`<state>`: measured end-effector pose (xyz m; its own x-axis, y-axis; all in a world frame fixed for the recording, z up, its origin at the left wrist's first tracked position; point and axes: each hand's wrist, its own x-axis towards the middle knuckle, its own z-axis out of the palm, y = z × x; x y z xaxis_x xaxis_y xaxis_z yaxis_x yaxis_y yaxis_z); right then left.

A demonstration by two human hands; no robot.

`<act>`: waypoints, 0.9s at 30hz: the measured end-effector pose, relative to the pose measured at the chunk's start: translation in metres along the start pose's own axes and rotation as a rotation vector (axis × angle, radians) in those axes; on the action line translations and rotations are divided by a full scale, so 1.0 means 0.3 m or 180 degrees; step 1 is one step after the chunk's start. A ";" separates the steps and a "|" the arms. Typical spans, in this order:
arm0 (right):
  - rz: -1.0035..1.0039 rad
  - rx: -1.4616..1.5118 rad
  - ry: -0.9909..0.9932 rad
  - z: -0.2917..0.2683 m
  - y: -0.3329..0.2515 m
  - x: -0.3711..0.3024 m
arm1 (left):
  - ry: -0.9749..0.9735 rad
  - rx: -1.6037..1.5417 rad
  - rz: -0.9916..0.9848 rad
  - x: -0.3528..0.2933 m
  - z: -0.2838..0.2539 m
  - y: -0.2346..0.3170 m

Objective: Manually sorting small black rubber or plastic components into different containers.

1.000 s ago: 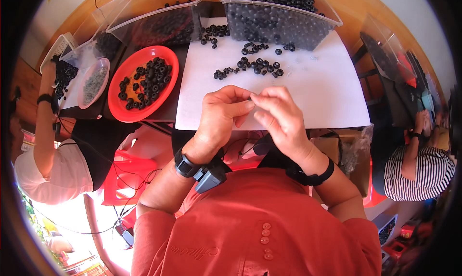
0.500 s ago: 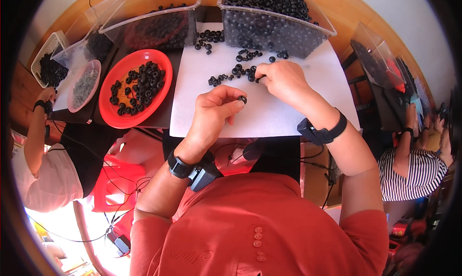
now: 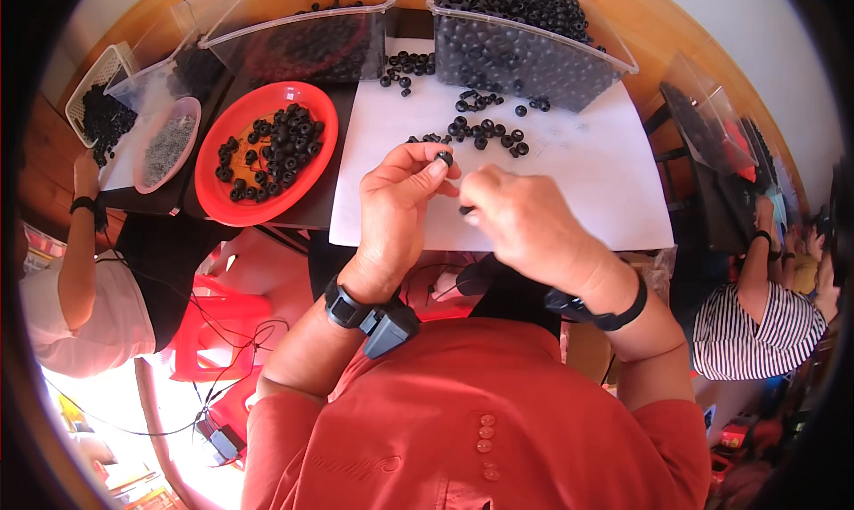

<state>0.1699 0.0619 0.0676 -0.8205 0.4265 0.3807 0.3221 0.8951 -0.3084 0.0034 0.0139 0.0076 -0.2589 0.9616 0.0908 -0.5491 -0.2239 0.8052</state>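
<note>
**Small black rings, easy to lose**

The counter [image 3: 294,209] carries a white sheet [image 3: 569,190], and at its far edge stand two clear bins: the right-hand bin [image 3: 534,47] is heaped with black rings, the left-hand bin [image 3: 302,38] holds fewer. A nudge from either forearm could, I judge, shift the sheet and send its loose pieces rolling toward the near edge.

Left of the sheet, a red dish [image 3: 209,194] holds a pile of rings; it sits close to the counter's edge and could tip if caught.

A scatter of loose rings [image 3: 485,136] lies on the sheet just beyond the hands, where a sweep of a wrist might brush them off.

The left hand [image 3: 396,203] has thumb and forefinger closed on a single black ring [image 3: 444,158], held above the sheet. The right hand [image 3: 525,221] pinches a small dark piece [image 3: 466,210] at its fingertips, close beside the left. Both grips look slight; a slip would likely drop either piece into the lap below.
</note>
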 end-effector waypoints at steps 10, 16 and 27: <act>0.0165 0.1432 0.0921 0.144 -0.076 0.000 | 0.0266 -0.0520 -0.0097 -0.009 0.046 0.041; 0.0600 0.1717 0.1186 0.173 -0.084 -0.020 | 0.0336 -0.0461 -0.0090 -0.022 0.068 0.036; 0.0521 0.1547 0.1291 0.222 -0.058 -0.053 | 0.0515 -0.0429 -0.0243 -0.022 0.074 0.005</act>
<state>0.1459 0.0309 0.0088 -0.5050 0.6528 0.5647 0.0997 0.6940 -0.7130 0.0221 0.0107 0.0212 -0.3306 0.9411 -0.0713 -0.6706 -0.1811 0.7194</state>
